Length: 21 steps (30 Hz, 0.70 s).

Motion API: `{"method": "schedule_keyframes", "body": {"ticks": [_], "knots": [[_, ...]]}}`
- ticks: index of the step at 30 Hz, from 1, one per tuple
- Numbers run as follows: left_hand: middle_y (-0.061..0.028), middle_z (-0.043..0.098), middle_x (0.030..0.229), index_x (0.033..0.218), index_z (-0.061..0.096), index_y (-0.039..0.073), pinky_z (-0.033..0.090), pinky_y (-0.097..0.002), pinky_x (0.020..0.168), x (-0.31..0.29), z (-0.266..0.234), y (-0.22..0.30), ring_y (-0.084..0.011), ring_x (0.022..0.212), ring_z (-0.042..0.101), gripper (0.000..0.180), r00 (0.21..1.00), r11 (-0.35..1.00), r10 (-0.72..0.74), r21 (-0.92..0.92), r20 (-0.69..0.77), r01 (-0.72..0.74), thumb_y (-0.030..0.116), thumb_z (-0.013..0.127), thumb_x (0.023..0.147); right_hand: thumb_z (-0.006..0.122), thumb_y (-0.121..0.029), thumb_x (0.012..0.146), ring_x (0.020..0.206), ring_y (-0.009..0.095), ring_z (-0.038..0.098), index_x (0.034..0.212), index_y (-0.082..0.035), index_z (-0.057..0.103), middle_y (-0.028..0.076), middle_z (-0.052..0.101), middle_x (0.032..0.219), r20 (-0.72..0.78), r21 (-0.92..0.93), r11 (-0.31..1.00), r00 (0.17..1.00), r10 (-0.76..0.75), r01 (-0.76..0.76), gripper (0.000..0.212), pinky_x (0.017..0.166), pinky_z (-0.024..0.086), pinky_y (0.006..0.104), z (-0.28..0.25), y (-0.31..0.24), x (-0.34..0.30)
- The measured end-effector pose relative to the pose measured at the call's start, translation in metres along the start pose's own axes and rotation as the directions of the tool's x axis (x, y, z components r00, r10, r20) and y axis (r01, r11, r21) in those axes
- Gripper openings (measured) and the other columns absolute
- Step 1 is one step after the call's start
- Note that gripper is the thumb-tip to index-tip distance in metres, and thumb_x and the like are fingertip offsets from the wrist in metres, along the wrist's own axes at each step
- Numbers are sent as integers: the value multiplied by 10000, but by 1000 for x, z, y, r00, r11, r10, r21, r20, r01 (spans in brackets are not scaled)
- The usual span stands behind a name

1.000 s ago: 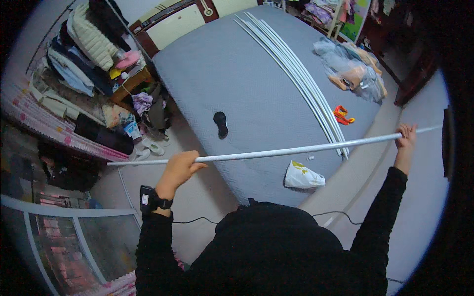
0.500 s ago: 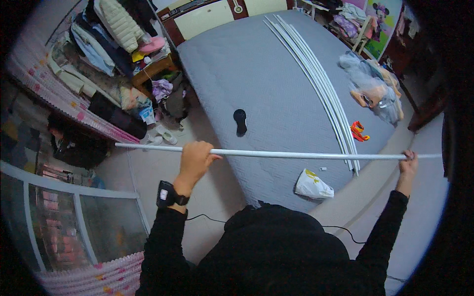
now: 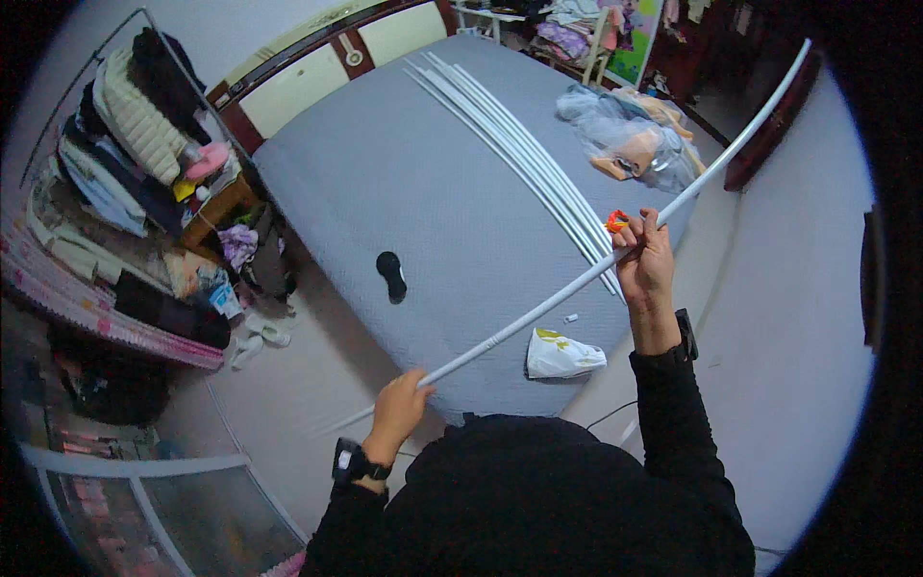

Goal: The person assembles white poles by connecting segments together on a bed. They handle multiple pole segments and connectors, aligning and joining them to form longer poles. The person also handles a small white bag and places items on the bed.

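A long white pole [image 3: 534, 314] slants across in front of me, its far end raised at the upper right and its near end blurred at the lower left. My left hand [image 3: 399, 409] is wrapped round it near the lower end. Farther up, my right hand [image 3: 646, 264] grips the same pole, palm partly turned up. Beyond the pole, a bundle of similar white poles [image 3: 514, 144] lies lengthwise on the grey bed [image 3: 336, 183]. Just behind my right hand, a red and orange item [image 3: 616, 222] is partly covered by the fingers.
A black, rounded two-lobed object [image 3: 391, 277] and a white plastic bag [image 3: 564, 356] lie on the bed. Clear plastic wrapping [image 3: 625, 135] is heaped at its right side. A clothes rack [image 3: 125, 106] stands left, a glass-panelled frame [image 3: 192, 510] lower left, a wall [image 3: 798, 288] right.
The pole has swung from nearly level to a steep slant, right end up. My right hand has moved left and upward along with it; my left hand is lower. The view has turned right.
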<state>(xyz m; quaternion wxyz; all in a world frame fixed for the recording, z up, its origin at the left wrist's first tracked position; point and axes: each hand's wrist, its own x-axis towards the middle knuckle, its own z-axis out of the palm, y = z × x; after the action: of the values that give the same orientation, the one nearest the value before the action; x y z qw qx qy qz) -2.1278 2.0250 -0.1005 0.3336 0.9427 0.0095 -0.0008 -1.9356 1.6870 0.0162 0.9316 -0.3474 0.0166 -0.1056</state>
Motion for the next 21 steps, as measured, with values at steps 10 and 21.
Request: {"method": "schedule_keyframes", "body": {"ticks": [10, 21], "knots": [[-134, 588, 668, 861, 602, 65, 411, -428, 564, -30, 9, -33, -341, 644, 567, 211, 987, 987, -162, -18, 10, 162, 274, 622, 845, 438, -158, 975, 690, 155, 526, 1317, -100, 268, 49, 497, 817, 65, -167, 981, 992, 107, -95, 386, 699, 493, 333, -16, 37, -16], [-165, 629, 811, 982, 575, 24, 458, -366, 624, 85, 30, 81, -301, 735, 621, 194, 994, 880, 90, -463, -65, -110, 196, 550, 894, 504, -182, 955, 933, 152, 556, 1306, -54, 332, 64, 562, 993, 235, -494, 815, 856, 461, -304, 411, 808, 459, 293, 28, 132, -89]]}}
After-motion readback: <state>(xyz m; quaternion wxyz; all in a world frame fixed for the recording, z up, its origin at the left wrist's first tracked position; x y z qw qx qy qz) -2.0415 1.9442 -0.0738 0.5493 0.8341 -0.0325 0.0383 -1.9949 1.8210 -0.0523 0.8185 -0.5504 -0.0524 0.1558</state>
